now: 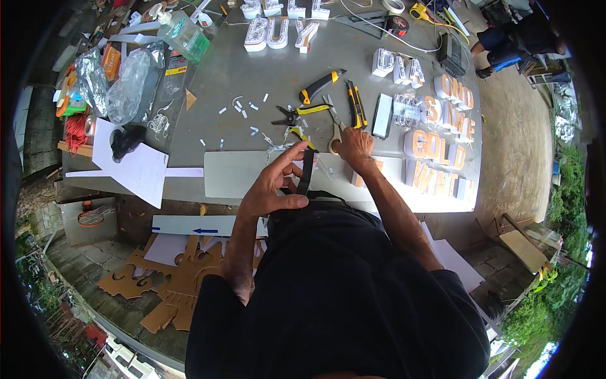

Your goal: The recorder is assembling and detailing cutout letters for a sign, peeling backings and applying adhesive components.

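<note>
My left hand (275,187) is curled, its thumb and fingers around a black band (307,173) that stands on edge just above the table's front. My right hand (357,149) is closed at the beige handle of a pair of scissors (335,134); one handle loop is hidden under the fingers. Touching or nearly touching its knuckles is a yellow-and-black box cutter (357,108). Farther off lie a second yellow-and-black cutter (320,87) and wire strippers (297,115) with yellow handles. A rectangular phone-like slab (382,115) rests to the right of the right hand.
Channel letters with orange or white faces (435,146) stand in rows on the metal table (221,72). Small white LED pieces (243,112) lie scattered. At left are a pump bottle (184,36), plastic bags (128,88) and a white sheet (132,165). A person (514,38) is at upper right.
</note>
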`<control>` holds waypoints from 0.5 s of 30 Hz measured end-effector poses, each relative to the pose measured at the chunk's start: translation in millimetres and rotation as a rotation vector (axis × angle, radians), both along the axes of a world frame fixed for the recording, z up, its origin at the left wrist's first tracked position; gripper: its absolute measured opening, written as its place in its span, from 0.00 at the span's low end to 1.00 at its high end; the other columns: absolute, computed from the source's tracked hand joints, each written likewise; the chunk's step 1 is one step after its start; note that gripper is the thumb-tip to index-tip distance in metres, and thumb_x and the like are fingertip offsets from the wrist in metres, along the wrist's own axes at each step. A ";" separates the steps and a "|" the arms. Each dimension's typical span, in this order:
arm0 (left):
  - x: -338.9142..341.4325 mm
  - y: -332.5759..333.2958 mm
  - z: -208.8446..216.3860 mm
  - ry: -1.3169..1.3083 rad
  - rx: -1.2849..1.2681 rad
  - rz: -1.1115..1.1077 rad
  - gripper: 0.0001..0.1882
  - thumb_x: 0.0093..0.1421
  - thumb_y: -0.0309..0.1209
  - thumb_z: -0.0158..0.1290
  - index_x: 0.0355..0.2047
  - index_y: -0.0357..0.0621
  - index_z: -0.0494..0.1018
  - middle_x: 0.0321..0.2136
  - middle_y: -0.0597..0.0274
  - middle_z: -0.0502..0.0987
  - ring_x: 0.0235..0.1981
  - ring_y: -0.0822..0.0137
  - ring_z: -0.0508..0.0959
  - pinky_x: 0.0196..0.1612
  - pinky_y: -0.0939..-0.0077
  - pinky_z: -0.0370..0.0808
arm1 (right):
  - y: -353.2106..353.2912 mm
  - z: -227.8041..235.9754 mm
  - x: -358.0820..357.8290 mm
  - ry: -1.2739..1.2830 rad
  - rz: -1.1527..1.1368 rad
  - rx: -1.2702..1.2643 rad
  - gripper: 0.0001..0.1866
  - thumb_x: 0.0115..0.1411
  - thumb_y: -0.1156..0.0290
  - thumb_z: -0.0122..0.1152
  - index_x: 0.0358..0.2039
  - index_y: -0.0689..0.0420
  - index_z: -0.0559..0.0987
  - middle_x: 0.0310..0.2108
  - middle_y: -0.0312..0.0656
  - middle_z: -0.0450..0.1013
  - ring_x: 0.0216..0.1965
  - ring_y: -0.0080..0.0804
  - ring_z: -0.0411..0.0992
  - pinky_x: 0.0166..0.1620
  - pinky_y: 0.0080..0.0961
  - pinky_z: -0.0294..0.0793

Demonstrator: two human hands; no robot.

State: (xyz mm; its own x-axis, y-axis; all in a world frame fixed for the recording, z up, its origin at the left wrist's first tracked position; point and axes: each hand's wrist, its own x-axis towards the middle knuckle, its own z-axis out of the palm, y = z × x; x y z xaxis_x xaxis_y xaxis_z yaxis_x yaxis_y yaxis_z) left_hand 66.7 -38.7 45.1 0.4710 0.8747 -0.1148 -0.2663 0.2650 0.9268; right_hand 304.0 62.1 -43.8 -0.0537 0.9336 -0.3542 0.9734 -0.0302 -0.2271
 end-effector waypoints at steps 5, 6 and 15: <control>-4.3 8.7 12.2 0.055 -0.059 0.045 0.63 0.39 0.37 0.74 0.72 0.39 0.51 0.60 0.48 0.65 0.49 0.63 0.76 0.43 0.74 0.72 | 0.6 24.9 29.9 0.152 -0.051 -0.135 0.16 0.51 0.63 0.62 0.23 0.67 0.82 0.21 0.47 0.80 0.26 0.41 0.81 0.36 0.36 0.81; -6.6 11.3 13.5 0.063 -0.049 0.045 0.63 0.39 0.38 0.74 0.72 0.39 0.51 0.59 0.49 0.67 0.50 0.62 0.76 0.42 0.74 0.72 | 1.7 31.0 39.5 0.311 -0.104 -0.298 0.17 0.52 0.62 0.61 0.21 0.66 0.82 0.17 0.45 0.78 0.22 0.37 0.80 0.34 0.33 0.81; -27.5 31.3 11.1 0.159 0.085 -0.098 0.65 0.39 0.40 0.77 0.74 0.52 0.49 0.63 0.45 0.64 0.51 0.61 0.73 0.40 0.74 0.74 | -60.3 87.0 97.9 1.093 -0.217 -0.556 0.16 0.61 0.69 0.66 0.42 0.69 0.77 0.30 0.43 0.78 0.30 0.24 0.77 0.33 0.22 0.75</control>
